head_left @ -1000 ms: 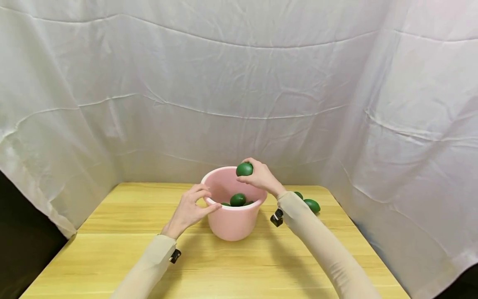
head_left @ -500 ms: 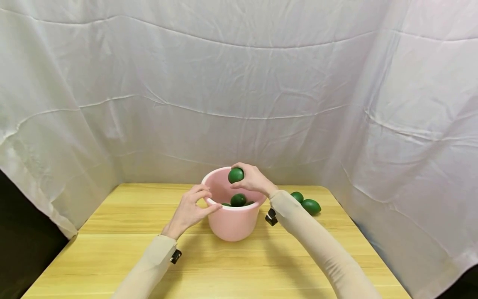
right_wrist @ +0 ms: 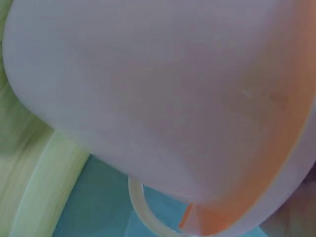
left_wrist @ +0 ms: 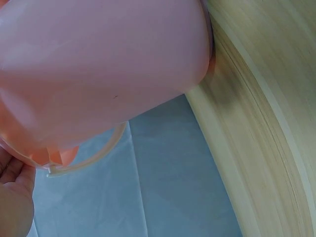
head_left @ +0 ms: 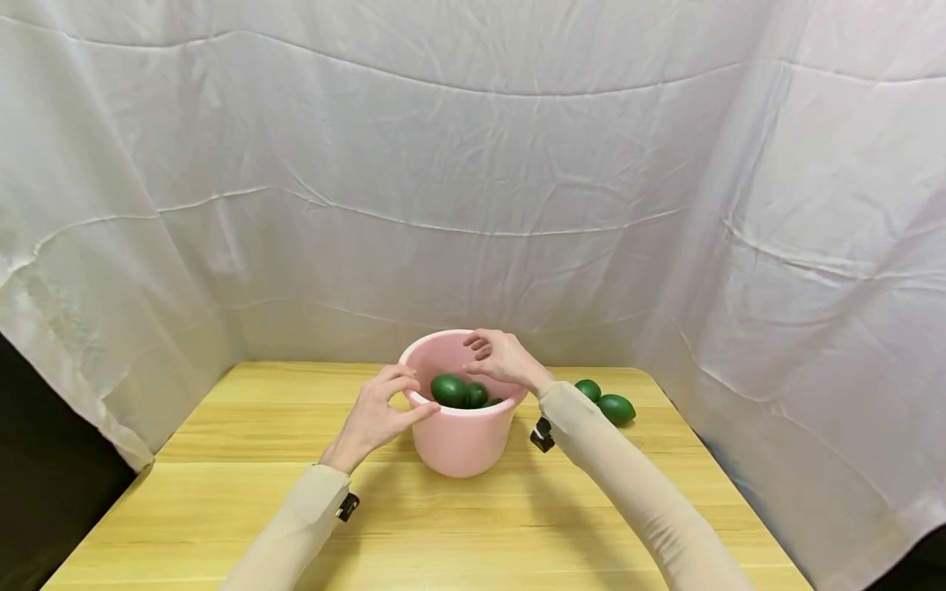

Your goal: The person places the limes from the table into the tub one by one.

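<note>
A pink bucket (head_left: 461, 443) stands on the table. My left hand (head_left: 373, 414) grips its rim at the left, thumb at the front and fingers at the side. In the left wrist view, that hand (left_wrist: 15, 197) is at the rim beside the pale handle (left_wrist: 94, 159). Inside the bucket lies a smooth dark green oval fruit (head_left: 448, 391), with another green fruit (head_left: 476, 395) against it and more partly hidden by the front wall. Over the bucket's right side, my right hand (head_left: 506, 361) has loosely bent fingers and holds nothing.
Two more green oval fruits, one farther back (head_left: 589, 389) and one nearer (head_left: 616, 409), lie on the wooden table (head_left: 222, 492) right of the bucket, beside my right sleeve. White cloth (head_left: 473, 164) hangs behind and at both sides.
My right hand moved left over the bucket and let go of a green fruit, which now lies inside at the left. The left hand stayed on the rim.
</note>
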Available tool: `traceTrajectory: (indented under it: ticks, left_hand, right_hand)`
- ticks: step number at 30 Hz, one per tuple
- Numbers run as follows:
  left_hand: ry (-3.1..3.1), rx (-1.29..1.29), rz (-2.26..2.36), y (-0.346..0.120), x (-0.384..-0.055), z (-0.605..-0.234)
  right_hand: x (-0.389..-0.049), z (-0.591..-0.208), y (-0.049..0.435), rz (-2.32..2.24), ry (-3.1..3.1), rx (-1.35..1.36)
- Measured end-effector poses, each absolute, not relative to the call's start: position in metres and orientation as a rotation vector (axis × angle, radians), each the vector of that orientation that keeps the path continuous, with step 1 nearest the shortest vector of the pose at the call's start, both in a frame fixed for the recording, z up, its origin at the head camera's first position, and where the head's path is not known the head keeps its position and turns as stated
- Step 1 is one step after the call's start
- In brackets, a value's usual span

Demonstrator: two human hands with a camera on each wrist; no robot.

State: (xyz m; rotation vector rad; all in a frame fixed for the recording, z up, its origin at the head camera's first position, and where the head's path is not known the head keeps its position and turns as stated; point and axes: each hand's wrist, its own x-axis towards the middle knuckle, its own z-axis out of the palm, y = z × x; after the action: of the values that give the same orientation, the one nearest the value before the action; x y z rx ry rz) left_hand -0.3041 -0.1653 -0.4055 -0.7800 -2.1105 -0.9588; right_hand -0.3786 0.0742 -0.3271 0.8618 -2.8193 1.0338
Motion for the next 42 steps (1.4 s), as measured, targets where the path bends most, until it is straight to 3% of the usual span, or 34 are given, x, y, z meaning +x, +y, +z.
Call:
traceTrajectory:
  ticks: [18,42]
  left_hand:
    - [-2.103,-0.786,-0.954,-0.165,-0.305,-0.405]
    - [-2.084,-0.838,-0.966,-0.161,-0.309,-0.407]
  right_hand:
    - [-0.376,-0.333,0.079,1.045,-2.76,0.843]
    - [-0.358,-0.337,0.113,1.341,-2.509,0.624]
